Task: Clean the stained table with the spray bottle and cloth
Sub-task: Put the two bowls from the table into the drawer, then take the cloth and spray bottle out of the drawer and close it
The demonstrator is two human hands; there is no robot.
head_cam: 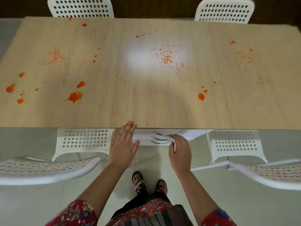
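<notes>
Head view, looking down. A light wood-grain table (162, 111) is seen spanning the full width of the frame, its near edge lying just in front of the person. Orange stains (75, 96) are scattered over the top: the largest blots are found towards the near left, a smaller blot (201, 96) near the right of centre, and fine speckles (166, 57) are clustered in the middle under a bright reflection, with fainter patches to the far left and far right. The left hand (122, 147) is held flat with fingers straight and close together, the fingertips laid on the table's near edge and the thumb spread to the side. The right hand (180, 150) is placed at the curved metal handles (162, 134) of a white drawer unit (192, 136) set under the table; its fingers are curled at the handles, but whether a handle is actually grasped cannot be told. White perforated chairs are positioned on both sides: two at the far edge (81, 7) (223, 10) and two at the near edge (81, 142) (236, 144). Sandalled feet (138, 181) are visible on a pale tiled floor (32, 206), and red floral sleeves (76, 212) are seen at the bottom of the frame.
</notes>
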